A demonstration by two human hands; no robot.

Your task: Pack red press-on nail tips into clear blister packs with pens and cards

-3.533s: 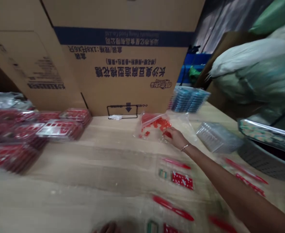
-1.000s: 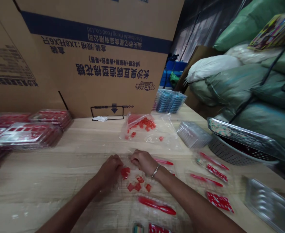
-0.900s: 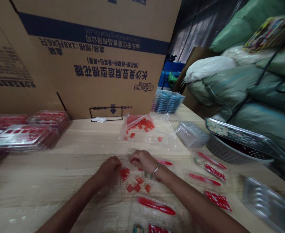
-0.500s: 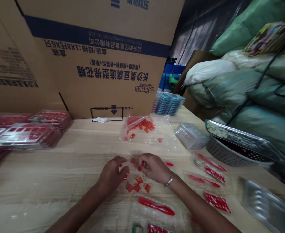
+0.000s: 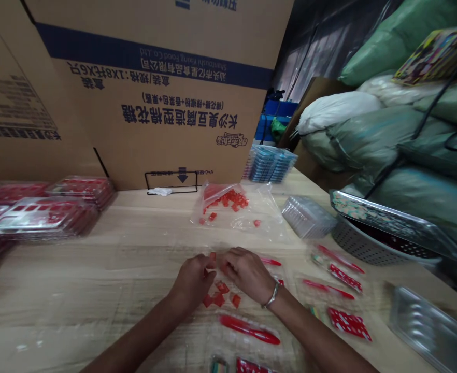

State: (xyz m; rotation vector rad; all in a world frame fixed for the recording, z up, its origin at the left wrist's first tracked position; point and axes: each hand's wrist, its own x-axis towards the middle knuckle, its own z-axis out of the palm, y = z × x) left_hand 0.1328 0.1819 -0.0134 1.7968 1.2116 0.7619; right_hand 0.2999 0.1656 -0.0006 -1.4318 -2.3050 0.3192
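Note:
My left hand is closed, fingers curled and thumb tip against them, just left of my right hand. A small red square piece shows right at its fingertips; whether the fingers hold it I cannot tell. My right hand, with a silver bracelet at the wrist, has its fingers bent together; what is in them is hidden. Below both hands lie several loose red pieces on the table. Nearer me, a red plastic knife-like utensil rests in a clear tray.
Behind is a clear bag of red pieces, before a large carton. Stacked red packs stand left. To the right are clear trays, red dotted sachets, an upturned tray and a grey basket.
My left hand has moved right, and its fingers, apart before, have closed. My right hand has shifted slightly; the red piece seen at its fingertips before is now out of sight.

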